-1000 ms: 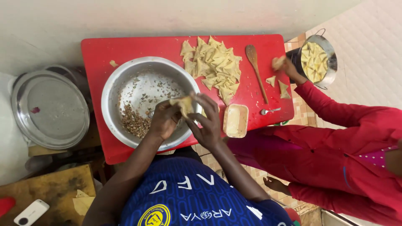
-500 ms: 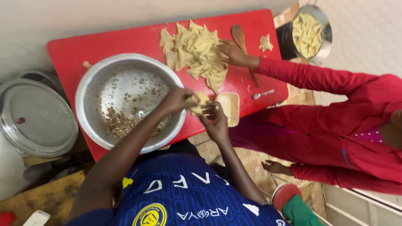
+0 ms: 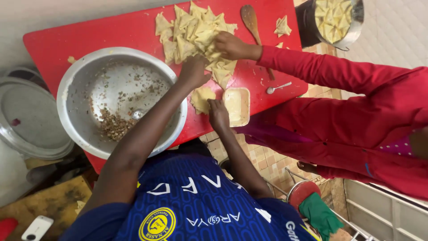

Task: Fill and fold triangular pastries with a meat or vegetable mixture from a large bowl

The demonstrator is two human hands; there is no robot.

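Note:
My left hand (image 3: 194, 71) reaches over the rim of a large metal bowl (image 3: 67, 87) to the near edge of a heap of folded triangular pastries (image 3: 196, 31), its fingers curled on one of them. My right hand (image 3: 218, 114) lies just below it, fingertips pinching a pale folded dough piece (image 3: 201, 98) that rests on the red table (image 3: 111, 31). A little minced filling (image 3: 113, 127) lies in the bowl. Beside my right hand sits a small rectangular tub of pale paste (image 3: 237, 105).
A person in red sleeves has a hand (image 3: 229, 44) on the same heap. Nearby lie a wooden spoon (image 3: 248, 18) and a metal spoon (image 3: 277, 88). At the top right stands a pot of pastries (image 3: 341, 20). A round metal lid (image 3: 26, 116) lies left.
My left hand has moved from in front of me up to the pastry heap. My right hand has dropped to the dough piece on the table. The other person's hand stays at the heap.

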